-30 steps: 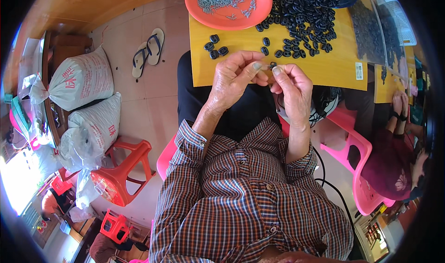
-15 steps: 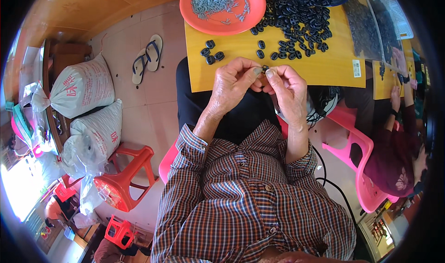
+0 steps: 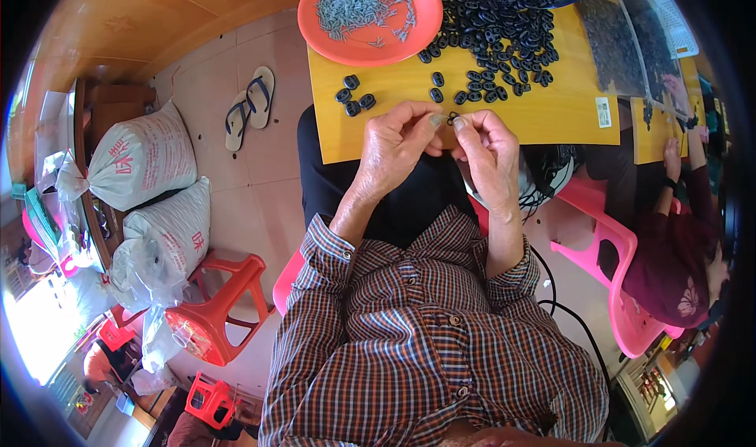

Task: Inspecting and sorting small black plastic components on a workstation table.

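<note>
A small black plastic piece (image 3: 452,118) shows between my two hands, just above the near edge of the table. The thumb and fingers of my right hand (image 3: 492,152) pinch it. Facing it, my left hand (image 3: 394,148) has thumb and forefinger pressed together close to the piece; what sits in that pinch is too small to make out. Past my hands lies a pile of black oval two-hole cord locks (image 3: 504,22), with several loose ones nearer me. A small group of cord locks (image 3: 352,95) rests left of them. Tiny grey springs (image 3: 358,6) fill part of a red plate (image 3: 315,44).
The yellow table (image 3: 543,120) ends just above my lap. At its right stands a clear bag of dark parts (image 3: 614,53) beside a white basket (image 3: 669,14). A co-worker (image 3: 669,250) sits on a pink chair (image 3: 622,321). White sacks (image 3: 146,155) and a red stool (image 3: 205,329) are at left.
My hands have drawn slightly apart, and the black piece shows more plainly between them. The view has shifted a little; the loose cord locks look otherwise the same.
</note>
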`<action>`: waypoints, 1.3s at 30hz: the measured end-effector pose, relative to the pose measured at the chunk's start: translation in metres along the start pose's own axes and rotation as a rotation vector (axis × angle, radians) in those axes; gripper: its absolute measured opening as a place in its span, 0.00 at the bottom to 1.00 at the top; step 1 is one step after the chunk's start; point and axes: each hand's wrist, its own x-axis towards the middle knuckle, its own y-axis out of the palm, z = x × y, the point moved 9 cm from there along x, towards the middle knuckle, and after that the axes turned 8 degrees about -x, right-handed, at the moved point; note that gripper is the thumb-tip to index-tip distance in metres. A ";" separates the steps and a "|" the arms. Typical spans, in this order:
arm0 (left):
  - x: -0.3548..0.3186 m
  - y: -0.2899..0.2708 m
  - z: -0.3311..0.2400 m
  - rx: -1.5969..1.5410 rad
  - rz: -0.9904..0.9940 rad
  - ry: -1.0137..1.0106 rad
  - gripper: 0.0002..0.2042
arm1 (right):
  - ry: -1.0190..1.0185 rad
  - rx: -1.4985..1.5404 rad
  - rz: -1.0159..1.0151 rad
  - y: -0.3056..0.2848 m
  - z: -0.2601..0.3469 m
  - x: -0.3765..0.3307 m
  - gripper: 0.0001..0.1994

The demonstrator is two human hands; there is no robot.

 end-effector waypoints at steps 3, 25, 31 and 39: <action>0.007 -0.002 -0.027 0.416 -0.039 0.299 0.07 | 0.038 0.021 -0.055 -0.008 -0.001 0.001 0.07; 0.018 -0.010 -0.005 -0.271 -0.030 0.005 0.10 | 0.097 0.170 -0.095 -0.014 -0.001 -0.003 0.08; 0.010 -0.010 0.002 -0.325 0.019 -0.056 0.12 | 0.089 0.128 -0.080 -0.008 0.002 -0.004 0.08; 0.007 -0.010 0.008 -0.402 0.045 -0.077 0.12 | 0.086 0.118 -0.070 -0.006 0.003 -0.005 0.09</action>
